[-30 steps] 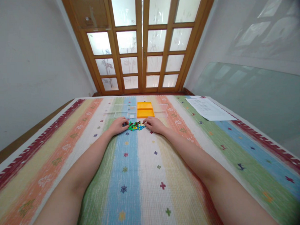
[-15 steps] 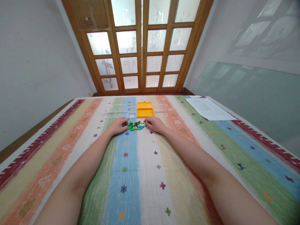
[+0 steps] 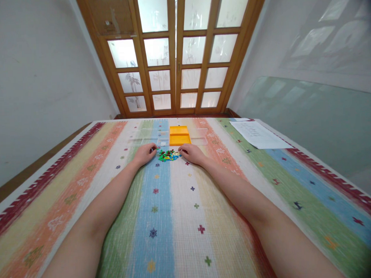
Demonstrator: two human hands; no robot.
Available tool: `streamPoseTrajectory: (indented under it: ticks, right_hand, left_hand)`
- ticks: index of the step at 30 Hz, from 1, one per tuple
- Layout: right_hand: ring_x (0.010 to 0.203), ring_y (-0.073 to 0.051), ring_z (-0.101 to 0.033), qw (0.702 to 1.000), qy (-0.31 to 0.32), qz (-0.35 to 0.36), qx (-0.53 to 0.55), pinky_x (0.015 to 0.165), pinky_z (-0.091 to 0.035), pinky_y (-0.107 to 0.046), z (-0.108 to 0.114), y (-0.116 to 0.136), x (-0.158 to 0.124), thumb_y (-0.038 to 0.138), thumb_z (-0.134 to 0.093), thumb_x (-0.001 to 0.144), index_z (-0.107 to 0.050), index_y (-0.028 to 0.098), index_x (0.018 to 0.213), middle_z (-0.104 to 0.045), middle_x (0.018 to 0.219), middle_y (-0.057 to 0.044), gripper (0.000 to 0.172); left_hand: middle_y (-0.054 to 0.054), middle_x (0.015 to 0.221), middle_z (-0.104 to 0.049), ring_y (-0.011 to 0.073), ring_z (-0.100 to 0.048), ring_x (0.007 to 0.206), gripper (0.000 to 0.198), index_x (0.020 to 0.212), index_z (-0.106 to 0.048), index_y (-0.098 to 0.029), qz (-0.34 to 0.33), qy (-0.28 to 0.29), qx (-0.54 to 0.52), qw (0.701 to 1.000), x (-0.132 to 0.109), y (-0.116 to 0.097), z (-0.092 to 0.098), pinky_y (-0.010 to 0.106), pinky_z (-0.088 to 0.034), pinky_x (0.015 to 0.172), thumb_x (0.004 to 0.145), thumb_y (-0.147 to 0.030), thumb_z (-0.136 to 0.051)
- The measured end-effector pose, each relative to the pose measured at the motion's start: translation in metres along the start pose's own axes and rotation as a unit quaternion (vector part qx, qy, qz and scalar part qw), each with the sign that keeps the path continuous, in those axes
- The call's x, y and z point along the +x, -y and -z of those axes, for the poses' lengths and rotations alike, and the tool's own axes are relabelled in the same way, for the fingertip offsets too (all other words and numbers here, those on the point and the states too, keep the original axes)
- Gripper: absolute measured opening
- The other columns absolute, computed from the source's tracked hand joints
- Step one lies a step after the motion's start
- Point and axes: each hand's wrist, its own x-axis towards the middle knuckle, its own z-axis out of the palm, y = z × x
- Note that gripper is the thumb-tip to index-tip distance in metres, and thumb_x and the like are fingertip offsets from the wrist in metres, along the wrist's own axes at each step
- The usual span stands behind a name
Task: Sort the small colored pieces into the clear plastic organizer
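In front of the yellow tray [image 3: 180,140], small pieces [image 3: 168,156] lie heaped; the left hand [image 3: 145,154] seems pinched on a green piece [image 3: 158,148]. Whether the right hand [image 3: 192,153] grips anything, I can't tell. Light fingertips suit these.

The person's bare left arm [image 3: 98,207] and right arm [image 3: 251,197] stretch forward, slanting inward from the lower corners. The left hand [image 3: 144,155] and right hand [image 3: 192,153] face each other, apart, at nearly the same height. The left fingers [image 3: 151,147] curl inward; the right fingers [image 3: 183,148] are bent too. Whether either set of fingertips meets is too small to tell.
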Motion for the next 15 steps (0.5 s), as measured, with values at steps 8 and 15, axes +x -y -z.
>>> streamPoseTrajectory:
  ticks: [8, 15]
  right_hand:
    - [0.098, -0.020, -0.066, 1.000, 0.001, 0.000, 0.007, 0.086, -0.044, -0.028, 0.0008, 0.0008, -0.0001, 0.025, -0.053, 0.101, -0.074, 0.021, 0.109, -0.075, 0.108, -0.007, 0.023]
    - [0.097, -0.020, -0.066, 1.000, 0.002, 0.002, 0.011, 0.084, -0.045, -0.028, 0.0012, 0.0008, 0.0000, 0.025, -0.054, 0.100, -0.075, 0.021, 0.108, -0.075, 0.107, -0.007, 0.023]
  left_hand:
    - [0.002, 0.088, -0.071, 0.0189, -0.061, 0.074, 0.027, 0.115, -0.068, -0.025, 0.039, -0.032, -0.010, 0.999, 0.0003, 0.0010, 0.0000, 0.031, -0.043, 0.071, 0.091, -0.030, -0.056]
    - [0.005, 0.094, -0.071, 0.0210, -0.061, 0.081, 0.023, 0.104, -0.070, -0.023, 0.042, -0.062, -0.014, 0.997, 0.0014, 0.0015, 0.0007, 0.032, -0.044, 0.076, 0.092, -0.025, -0.051]
